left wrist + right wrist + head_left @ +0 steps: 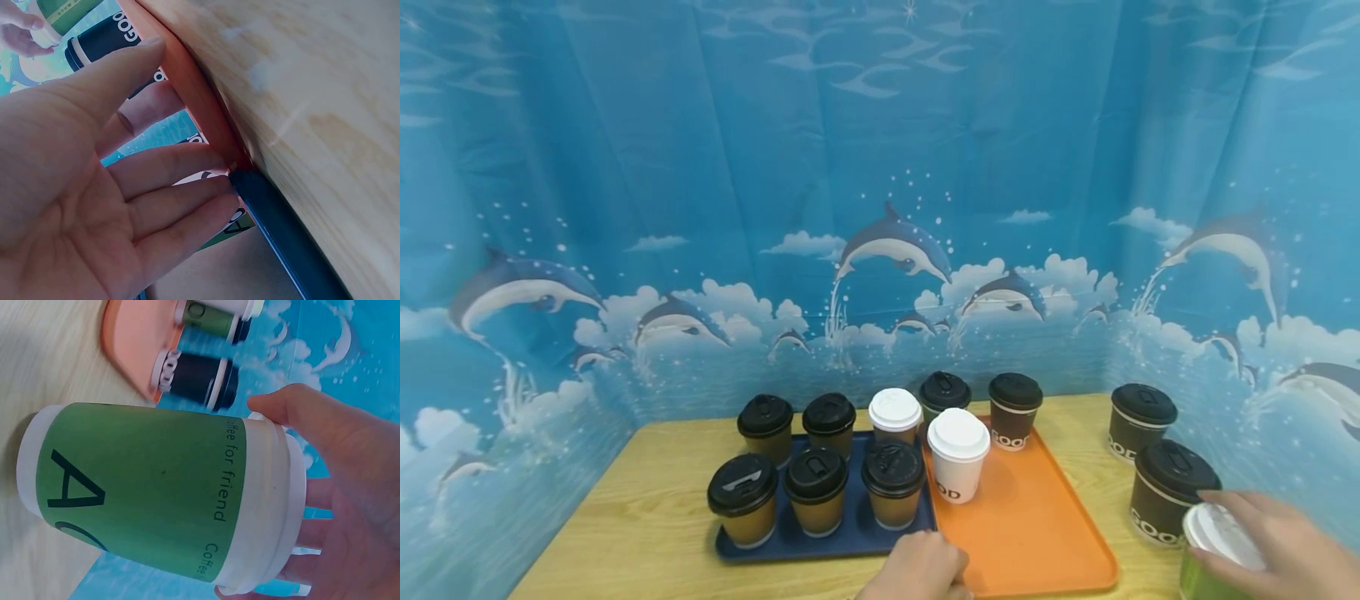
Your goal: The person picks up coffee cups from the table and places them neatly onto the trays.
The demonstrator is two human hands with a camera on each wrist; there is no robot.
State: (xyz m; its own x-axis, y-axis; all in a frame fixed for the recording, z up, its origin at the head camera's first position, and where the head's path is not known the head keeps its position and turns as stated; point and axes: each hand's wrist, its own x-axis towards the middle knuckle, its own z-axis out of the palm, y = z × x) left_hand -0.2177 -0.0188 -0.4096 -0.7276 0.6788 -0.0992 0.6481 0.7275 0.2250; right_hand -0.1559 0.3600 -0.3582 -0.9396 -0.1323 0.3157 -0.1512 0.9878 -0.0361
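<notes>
At the lower right, my right hand (1285, 546) grips a green paper cup (144, 487) by its white lid (1223, 533), thumb and fingers spread around the rim. The cup is upright; whether its base touches the table cannot be told. My left hand (917, 571) is at the near edge where an orange tray (1022, 525) meets a navy tray (820, 553). In the left wrist view its fingers are loosely bent, with fingertips by the tray rims and nothing held. A white-lidded white cup (958, 467) stands on the orange tray.
Several brown cups with black lids (817, 504) and one white-lidded brown cup (895, 421) stand on the navy tray. A dark cup (1013, 417) and a black-lidded green cup (934, 410) stand at the orange tray's back. Two dark cups (1167, 500) stand right of it. A dolphin-print curtain (880, 167) surrounds the table.
</notes>
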